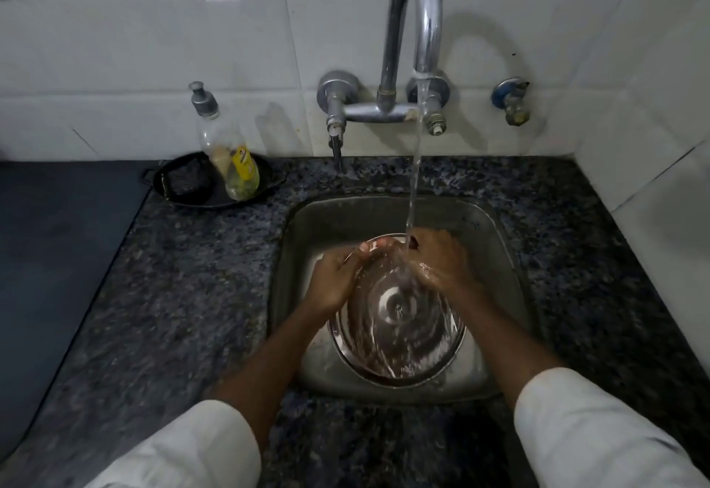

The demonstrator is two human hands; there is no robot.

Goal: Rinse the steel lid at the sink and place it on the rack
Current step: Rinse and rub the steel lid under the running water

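Observation:
The round steel lid (397, 328) is tilted inside the small steel sink (495, 241), its far edge raised toward the tap. Water runs from the curved tap (417, 26) in a thin stream onto the lid's upper part and sheets down over it. My left hand (338, 276) grips the lid's far left rim, thumb on top. My right hand (438, 260) lies wet on the lid's far right side, under the stream, fingers curled over the rim. No rack is in view.
Speckled dark granite counter (184, 295) surrounds the sink. A black pan (184, 184) at the back left holds a soap bottle (230, 157). A dark mat (57, 241) lies at the left. White tiled walls stand behind and to the right.

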